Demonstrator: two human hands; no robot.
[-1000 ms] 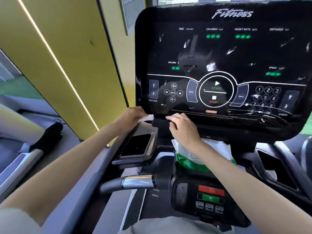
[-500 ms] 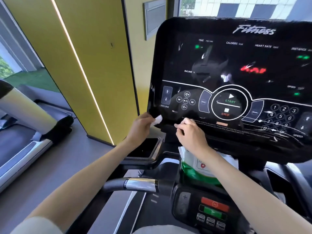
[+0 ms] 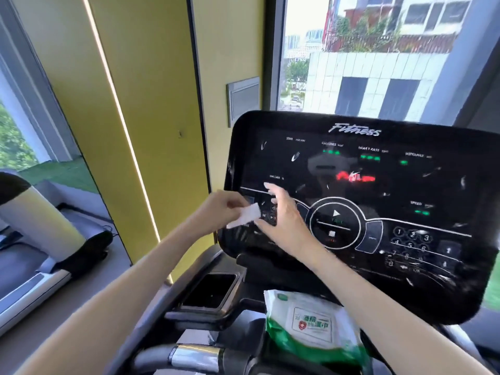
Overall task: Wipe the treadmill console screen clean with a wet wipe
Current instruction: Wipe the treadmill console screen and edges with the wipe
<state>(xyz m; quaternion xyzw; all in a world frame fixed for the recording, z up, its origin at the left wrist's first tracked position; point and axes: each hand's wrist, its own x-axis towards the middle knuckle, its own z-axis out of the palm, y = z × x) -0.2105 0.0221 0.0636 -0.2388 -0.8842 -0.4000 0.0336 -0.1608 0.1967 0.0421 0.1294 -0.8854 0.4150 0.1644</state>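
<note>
Streaked console screen; yellow wall left, window far.
Left hand pinches wet wipe; right hand spread open beside it.

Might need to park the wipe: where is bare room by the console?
The dark tray recess left of the wipes pack looks bare. The console screen right of the START dial is free. Crowded: its lower left, where left hand, wet wipe and right hand meet.

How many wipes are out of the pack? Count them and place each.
1: the wet wipe, pinched in the left hand, before the lower left of the console screen. Others may hide behind the pack.
</note>
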